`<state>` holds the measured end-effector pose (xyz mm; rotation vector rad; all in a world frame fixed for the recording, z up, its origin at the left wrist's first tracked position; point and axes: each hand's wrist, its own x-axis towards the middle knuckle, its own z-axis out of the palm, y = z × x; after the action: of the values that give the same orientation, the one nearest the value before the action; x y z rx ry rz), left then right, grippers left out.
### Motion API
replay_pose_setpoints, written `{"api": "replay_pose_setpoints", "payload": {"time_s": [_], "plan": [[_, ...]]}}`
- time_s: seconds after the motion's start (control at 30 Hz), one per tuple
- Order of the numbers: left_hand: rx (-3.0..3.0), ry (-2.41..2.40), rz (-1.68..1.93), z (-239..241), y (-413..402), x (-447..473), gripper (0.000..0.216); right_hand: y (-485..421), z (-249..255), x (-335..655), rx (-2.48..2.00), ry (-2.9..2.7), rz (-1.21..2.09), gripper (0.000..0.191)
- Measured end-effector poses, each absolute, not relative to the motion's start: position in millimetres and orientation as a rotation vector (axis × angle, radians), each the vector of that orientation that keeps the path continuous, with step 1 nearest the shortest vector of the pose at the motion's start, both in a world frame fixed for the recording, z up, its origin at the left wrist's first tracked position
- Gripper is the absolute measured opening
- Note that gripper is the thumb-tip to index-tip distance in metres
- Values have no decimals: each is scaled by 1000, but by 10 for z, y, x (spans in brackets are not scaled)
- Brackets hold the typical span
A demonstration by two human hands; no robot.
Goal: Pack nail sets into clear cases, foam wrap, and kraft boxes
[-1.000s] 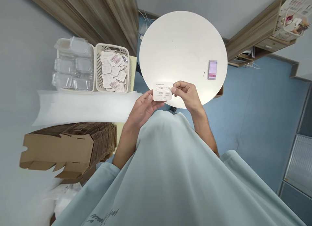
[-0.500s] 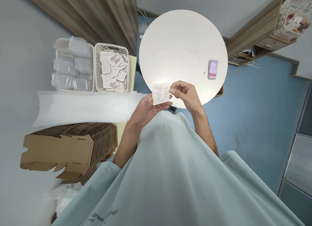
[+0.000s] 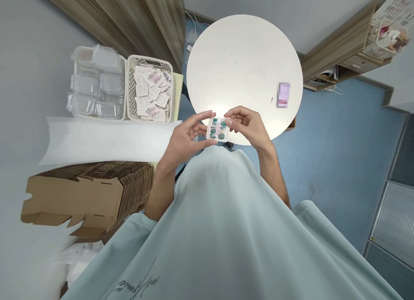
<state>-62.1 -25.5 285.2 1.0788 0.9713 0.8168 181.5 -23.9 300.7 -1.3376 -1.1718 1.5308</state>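
The card (image 3: pixel 217 131), bearing green oval pieces (image 3: pixel 221 136), is above the near edge of the round table (image 3: pixel 242 67), pinched at its right side by the right hand (image 3: pixel 249 126), a grip that apparently leaves the decorated face exposed. The left hand (image 3: pixel 185 139) spans the card's left side with thumb and forefinger wide apart, seemingly as a guide; whether it grips cannot be told. The card's back is hidden, its central lettering illegible, and a purple item (image 3: pixel 283 94) on the table pixelated beyond identification.
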Motion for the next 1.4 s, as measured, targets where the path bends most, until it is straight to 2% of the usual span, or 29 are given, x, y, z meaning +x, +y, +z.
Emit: {"api": "replay_pose_setpoints", "payload": {"time_s": [0.2,0.53,0.9,1.4], "plan": [[1025,982,933,2854,-220,-666,86,-238,2946,1800,-1328,-1144,1561,58],[1015,1145,1096,2511,-208,-626,72,-315,2899,1723,-1368,-1151,1564,58],[1212,1148,1110,2355,-193,-637,64,-347,2886,1777,-1513,-1262,1459,32],[1236,1140,1060,2207,-187,-645,66,-366,2889,1805,-1496,-1229,1559,23]]}}
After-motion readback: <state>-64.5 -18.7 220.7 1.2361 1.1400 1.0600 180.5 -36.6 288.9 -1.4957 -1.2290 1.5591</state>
